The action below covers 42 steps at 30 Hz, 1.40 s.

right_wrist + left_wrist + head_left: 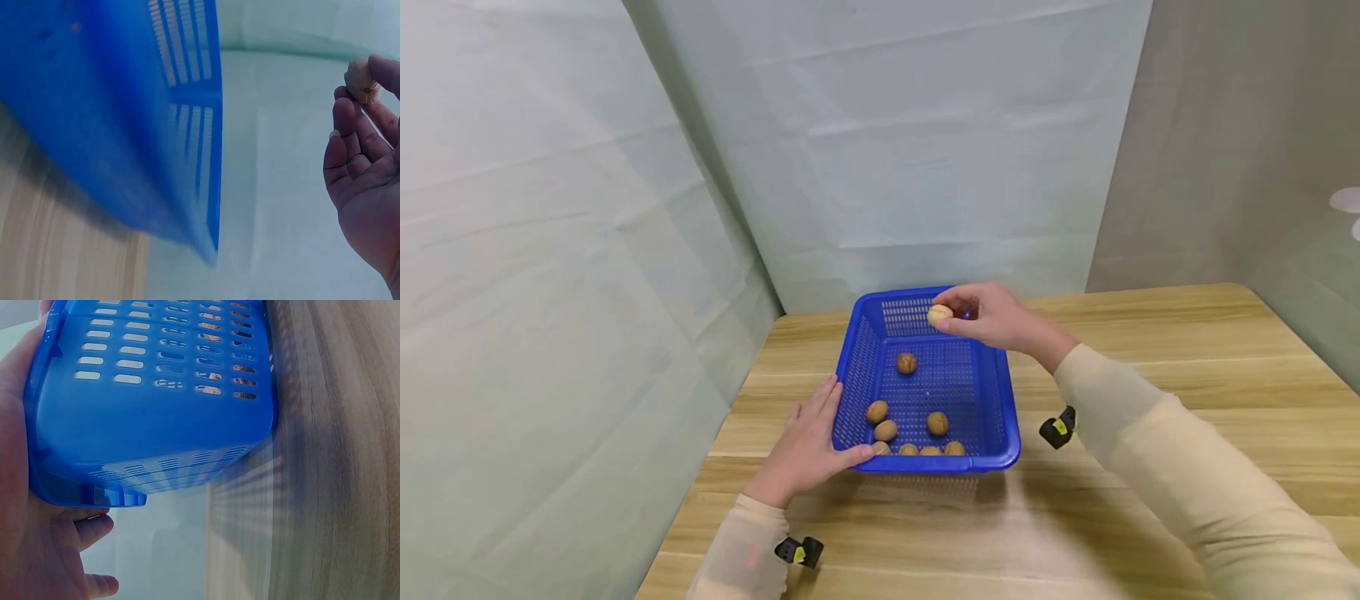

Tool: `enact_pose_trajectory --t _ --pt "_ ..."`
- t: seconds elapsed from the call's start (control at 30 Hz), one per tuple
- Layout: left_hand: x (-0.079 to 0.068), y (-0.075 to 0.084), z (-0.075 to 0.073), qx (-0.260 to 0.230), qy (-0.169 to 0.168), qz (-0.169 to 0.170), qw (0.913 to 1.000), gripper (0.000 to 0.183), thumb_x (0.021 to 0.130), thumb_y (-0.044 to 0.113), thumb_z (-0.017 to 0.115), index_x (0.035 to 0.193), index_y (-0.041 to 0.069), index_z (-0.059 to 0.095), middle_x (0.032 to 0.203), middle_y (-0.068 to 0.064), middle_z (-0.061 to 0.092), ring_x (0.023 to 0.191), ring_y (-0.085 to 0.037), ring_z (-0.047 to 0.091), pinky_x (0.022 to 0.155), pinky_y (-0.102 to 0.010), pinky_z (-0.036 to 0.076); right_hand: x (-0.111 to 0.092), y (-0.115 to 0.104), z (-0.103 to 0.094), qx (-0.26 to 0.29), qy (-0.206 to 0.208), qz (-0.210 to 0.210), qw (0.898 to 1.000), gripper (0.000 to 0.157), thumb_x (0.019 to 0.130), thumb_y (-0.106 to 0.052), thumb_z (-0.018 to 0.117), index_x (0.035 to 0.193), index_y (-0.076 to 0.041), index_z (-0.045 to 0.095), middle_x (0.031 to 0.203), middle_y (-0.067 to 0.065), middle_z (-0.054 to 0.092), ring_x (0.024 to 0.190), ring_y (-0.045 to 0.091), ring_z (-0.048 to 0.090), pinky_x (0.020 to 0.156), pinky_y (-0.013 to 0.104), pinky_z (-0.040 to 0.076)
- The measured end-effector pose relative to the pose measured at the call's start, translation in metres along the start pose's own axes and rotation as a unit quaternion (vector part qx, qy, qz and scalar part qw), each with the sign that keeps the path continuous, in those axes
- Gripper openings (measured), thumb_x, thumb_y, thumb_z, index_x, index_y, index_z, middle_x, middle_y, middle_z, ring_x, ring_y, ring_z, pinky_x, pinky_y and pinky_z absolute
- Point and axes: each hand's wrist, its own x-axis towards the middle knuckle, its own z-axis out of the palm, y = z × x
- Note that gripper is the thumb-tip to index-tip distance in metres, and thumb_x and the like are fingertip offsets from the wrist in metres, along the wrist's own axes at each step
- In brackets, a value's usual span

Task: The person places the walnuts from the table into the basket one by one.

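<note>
A blue plastic basket [1009,400] with slotted walls stands on the wooden table, several brown walnuts [937,423] lying inside. Most of these gather toward the near wall and left corner; one walnut [907,363] sits farther back. Over the basket's far right part, my right hand [992,317] pinches a paler walnut [361,81] between thumb and fingertips, raised above the rim. My left hand [801,450] rests against the near left corner, its thumb along the front rim and its fingers extended along the outer left side. In the left wrist view, the fingers [94,532] show beyond the basket's corner.
The wooden table [1150,358] stretches right of the basket and in front of it. Pale cloth sheets [925,150] hang behind the table and along its left side. Each wrist carries a small black device [1057,427].
</note>
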Motion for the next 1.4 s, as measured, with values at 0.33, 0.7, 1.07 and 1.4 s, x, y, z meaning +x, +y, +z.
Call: enact_pose_trajectory --t 0.33,0.7,1.07,1.4 --pt "0.0 0.001 -0.001 -0.003 0.002 -0.001 1.0 0.108 0.078 0.064 0.066 0.151 -0.001 0.022 0.159 -0.013 0.016 0.145 -0.03 0.017 0.106 -0.068 0.017 0.041 -0.009 0.045 -0.009 -0.073 0.004 0.997 0.038 0.093 -0.032 0.065 0.127 -0.016 0.063 0.099 -0.005 0.067 0.088 0.013 0.061 0.075 0.032 0.051" --pt "-0.003 0.002 0.001 0.002 0.003 0.003 1.0 0.107 0.079 0.063 0.066 0.151 -0.002 0.021 0.159 -0.012 0.014 0.145 -0.031 0.017 0.106 -0.068 0.016 0.05 0.015 0.08 0.006 -0.161 0.053 0.986 0.038 0.088 -0.023 0.072 0.125 -0.016 0.066 0.102 -0.006 0.066 0.093 0.017 0.061 0.078 0.027 0.053" --pt "-0.006 0.0 0.0 -0.001 0.004 0.003 1.0 0.107 0.078 0.062 0.067 0.151 -0.002 0.022 0.16 -0.011 0.013 0.145 -0.03 0.017 0.107 -0.067 0.016 0.051 0.031 0.094 -0.023 -0.186 0.08 0.979 0.037 0.084 -0.021 0.076 0.12 -0.018 0.069 0.103 -0.01 0.069 0.094 0.014 0.063 0.081 0.029 0.053" --pt "-0.008 -0.003 0.003 -0.007 0.007 0.001 0.9999 0.108 0.077 0.063 0.067 0.152 -0.001 0.021 0.16 -0.009 0.013 0.146 -0.028 0.015 0.107 -0.067 0.014 0.046 0.039 0.103 -0.063 -0.257 0.105 0.959 0.037 0.082 -0.02 0.078 0.117 -0.012 0.071 0.097 -0.011 0.068 0.088 0.007 0.062 0.08 0.026 0.052"
